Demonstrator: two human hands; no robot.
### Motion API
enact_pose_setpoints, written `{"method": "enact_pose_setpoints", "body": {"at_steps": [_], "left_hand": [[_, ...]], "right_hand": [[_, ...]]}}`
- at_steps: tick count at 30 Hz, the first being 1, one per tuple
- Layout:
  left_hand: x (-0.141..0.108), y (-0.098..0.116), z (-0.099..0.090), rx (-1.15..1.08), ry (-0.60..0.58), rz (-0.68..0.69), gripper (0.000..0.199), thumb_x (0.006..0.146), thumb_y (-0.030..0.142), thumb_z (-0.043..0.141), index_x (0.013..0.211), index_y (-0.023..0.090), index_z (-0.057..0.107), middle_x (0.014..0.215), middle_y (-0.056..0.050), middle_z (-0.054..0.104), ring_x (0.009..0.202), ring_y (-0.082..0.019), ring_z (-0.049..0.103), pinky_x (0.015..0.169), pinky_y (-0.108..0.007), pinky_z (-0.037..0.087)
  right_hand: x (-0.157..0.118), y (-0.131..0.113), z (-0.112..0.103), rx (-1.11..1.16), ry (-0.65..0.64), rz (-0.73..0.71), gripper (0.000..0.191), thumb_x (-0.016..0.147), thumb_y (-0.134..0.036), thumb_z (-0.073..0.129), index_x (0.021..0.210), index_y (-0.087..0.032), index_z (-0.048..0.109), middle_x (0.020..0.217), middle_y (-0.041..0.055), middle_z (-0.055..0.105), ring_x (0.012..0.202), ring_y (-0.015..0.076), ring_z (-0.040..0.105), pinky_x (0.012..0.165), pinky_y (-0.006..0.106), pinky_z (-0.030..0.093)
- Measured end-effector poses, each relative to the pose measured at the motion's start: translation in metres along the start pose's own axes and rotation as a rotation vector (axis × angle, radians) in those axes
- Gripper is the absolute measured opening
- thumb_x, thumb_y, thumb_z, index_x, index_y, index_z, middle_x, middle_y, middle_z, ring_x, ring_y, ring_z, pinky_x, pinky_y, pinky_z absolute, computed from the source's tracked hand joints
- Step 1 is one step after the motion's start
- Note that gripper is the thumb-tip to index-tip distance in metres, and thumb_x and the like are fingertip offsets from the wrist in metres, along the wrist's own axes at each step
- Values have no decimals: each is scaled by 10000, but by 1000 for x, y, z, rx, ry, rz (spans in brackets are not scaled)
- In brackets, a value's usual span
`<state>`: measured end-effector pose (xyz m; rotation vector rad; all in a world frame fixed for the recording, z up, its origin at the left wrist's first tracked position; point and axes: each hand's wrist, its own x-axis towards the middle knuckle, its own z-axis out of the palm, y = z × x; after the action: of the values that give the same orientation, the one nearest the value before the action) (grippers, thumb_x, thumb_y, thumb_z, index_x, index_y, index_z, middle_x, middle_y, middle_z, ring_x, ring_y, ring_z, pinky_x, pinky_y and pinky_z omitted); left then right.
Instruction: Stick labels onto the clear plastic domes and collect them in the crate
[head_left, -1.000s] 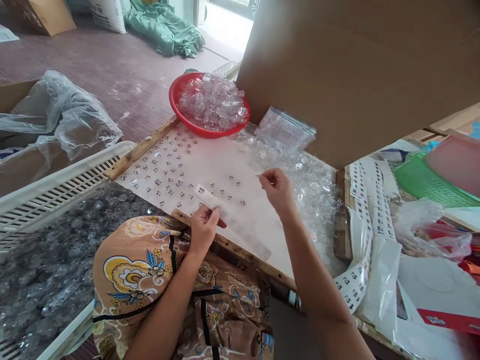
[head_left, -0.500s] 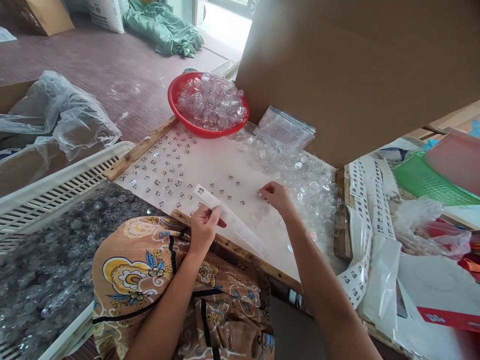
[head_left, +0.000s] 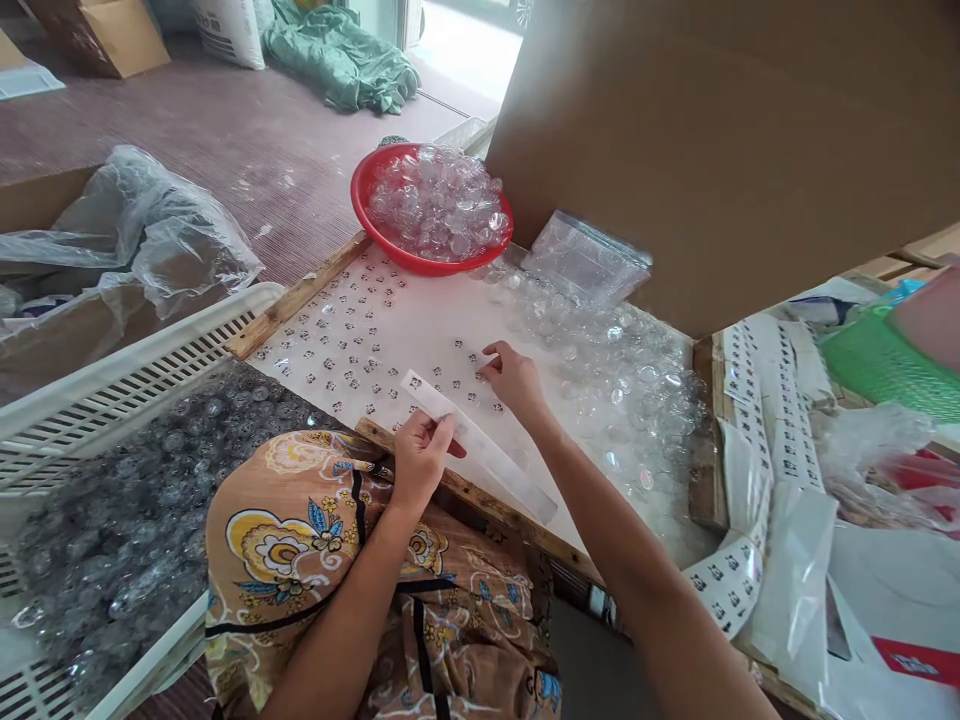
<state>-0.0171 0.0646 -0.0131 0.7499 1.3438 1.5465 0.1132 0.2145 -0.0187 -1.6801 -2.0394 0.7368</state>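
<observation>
My left hand (head_left: pixel 421 458) is closed, pinching a white sticker strip (head_left: pixel 499 470) between thumb and fingers. One dark printed figure shows at the strip's far end. My right hand (head_left: pixel 517 388) hovers over or touches the white board (head_left: pixel 427 310), its fingertips pinched together beside a few small printed pieces (head_left: pixel 458 384). Whatever sits in those fingertips is too small to make out. Many clear round pieces with dark printed figures (head_left: pixel 349 350) lie spread on the board's left part. Plain clear domed pieces (head_left: pixel 637 375) are heaped on its right.
A red basin (head_left: pixel 360 190) of clear pieces stands at the board's far edge, near a clear plastic box (head_left: pixel 589 255). A large cardboard sheet (head_left: pixel 675 150) rises behind. Left is a white crate (head_left: pixel 135 365) full of pieces. Sticker strips (head_left: pixel 791 420) hang at right.
My right hand has moved left across the board, from near the clear pieces to the small printed ones. My left hand still holds the strip. The view has shifted slightly.
</observation>
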Motion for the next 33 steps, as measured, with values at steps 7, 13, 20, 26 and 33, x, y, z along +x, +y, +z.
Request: {"method": "enact_pose_setpoints", "body": {"at_steps": [7, 13, 20, 26, 33], "left_hand": [[1, -1, -1, 26, -55, 7, 285, 824, 403, 667, 676, 175, 579, 489, 26, 599, 429, -128, 604, 449, -208, 434], [3, 1, -2, 5, -112, -38, 273, 806, 370, 668, 652, 179, 548, 472, 10, 624, 415, -123, 580, 463, -212, 430], [4, -1, -2, 41, -132, -3, 240, 748, 305, 701, 616, 179, 544, 449, 31, 587, 418, -105, 537, 442, -197, 395], [4, 0, -2, 34, -155, -14, 241, 758, 322, 689, 622, 178, 552, 454, 34, 579, 412, -106, 544, 437, -198, 396], [1, 0, -4, 18, -114, -50, 238, 776, 372, 683, 682, 166, 609, 494, 24, 599, 410, -129, 585, 434, -221, 447]], "right_hand": [[-31, -65, -4, 385, -187, -217, 192, 838, -331, 646, 968, -193, 673, 846, 42, 725, 720, 157, 648, 671, 277, 490], [-54, -93, 8, 244, -63, -371, 48, 880, -245, 630, 865, -205, 652, 820, 21, 715, 740, 140, 634, 708, 266, 468], [-69, -81, 5, -79, 100, -540, 155, 972, -213, 473, 887, -212, 603, 806, 40, 668, 729, 154, 568, 677, 272, 414], [-72, -85, -3, 183, 131, -616, 107, 931, -189, 489, 839, -213, 538, 972, 85, 625, 906, 187, 574, 778, 324, 473], [-70, -17, -59, 574, 139, -140, 151, 829, -334, 612, 779, -228, 517, 674, -30, 538, 626, 124, 513, 598, 271, 448]]}}
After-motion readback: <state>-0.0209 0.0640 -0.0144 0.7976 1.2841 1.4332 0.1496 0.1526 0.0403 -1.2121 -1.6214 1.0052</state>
